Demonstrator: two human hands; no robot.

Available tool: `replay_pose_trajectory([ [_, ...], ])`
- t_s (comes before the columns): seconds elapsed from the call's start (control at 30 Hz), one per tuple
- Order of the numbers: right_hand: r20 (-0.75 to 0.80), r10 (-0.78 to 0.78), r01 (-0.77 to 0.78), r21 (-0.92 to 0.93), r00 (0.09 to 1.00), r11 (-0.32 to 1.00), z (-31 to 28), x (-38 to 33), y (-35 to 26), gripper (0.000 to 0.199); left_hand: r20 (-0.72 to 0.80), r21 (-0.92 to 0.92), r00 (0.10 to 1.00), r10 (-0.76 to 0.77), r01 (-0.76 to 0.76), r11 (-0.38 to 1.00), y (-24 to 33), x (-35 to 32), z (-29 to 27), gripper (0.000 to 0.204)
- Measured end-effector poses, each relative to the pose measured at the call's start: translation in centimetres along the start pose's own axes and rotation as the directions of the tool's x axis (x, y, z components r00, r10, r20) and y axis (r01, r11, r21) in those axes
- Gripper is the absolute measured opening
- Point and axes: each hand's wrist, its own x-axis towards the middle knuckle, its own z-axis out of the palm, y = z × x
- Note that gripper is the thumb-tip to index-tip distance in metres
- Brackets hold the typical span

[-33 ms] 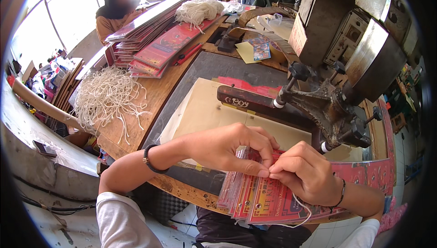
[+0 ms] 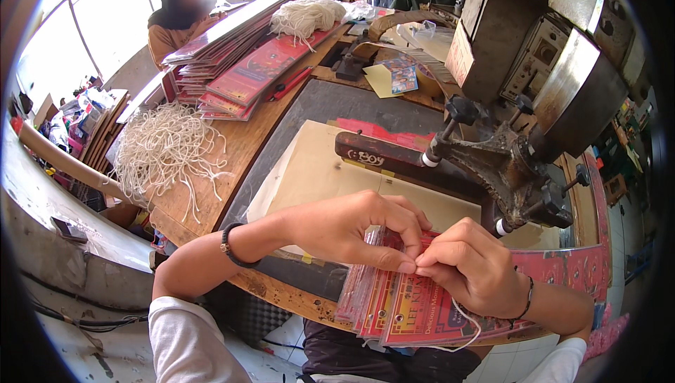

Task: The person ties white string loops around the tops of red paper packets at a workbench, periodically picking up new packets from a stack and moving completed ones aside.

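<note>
While the stack of red printed sheets (image 2: pixel 415 305) lies flat over the near edge of the bench (image 2: pixel 232 151), just in front of the punching machine (image 2: pixel 506 165), its long axis running left to right, the left hand (image 2: pixel 358 228) and right hand (image 2: pixel 471 270) both pinch a thin white string (image 2: pixel 470 327) at its top sheet with fingers curled nearly closed.

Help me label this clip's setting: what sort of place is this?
Probably a small packaging or print-finishing workshop: a heavy metal press machine on the wooden workbench, stacks of flat red printed bags, and bundles of white cord.
</note>
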Motion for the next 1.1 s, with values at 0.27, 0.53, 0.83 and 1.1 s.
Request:
replay_pose_trajectory([
  [0.27,-0.015,-0.011,0.011,-0.009,1.0,1.0,0.12,-0.26,0.2,0.026,-0.014,-0.054,1.0,-0.024,0.023,0.998,0.44,0.23,0.15,0.016],
  [0.53,-0.017,-0.02,0.02,0.004,1.0,1.0,0.11,-0.26,0.15,0.03,-0.013,0.013,1.0,0.019,-0.018,1.0,0.11,0.17,-0.02,0.016],
  [0.83,0.012,-0.033,0.033,0.009,0.999,0.999,-0.17,-0.12,0.03,0.032,-0.05,-0.087,0.999,-0.015,0.011,0.996,0.04,0.13,0.28,0.011],
  [1.1,0.005,-0.024,0.024,0.032,1.0,0.999,-0.01,-0.11,0.14,0.029,-0.042,-0.088,0.998,-0.044,0.04,0.995,0.19,0.13,0.35,0.013],
])
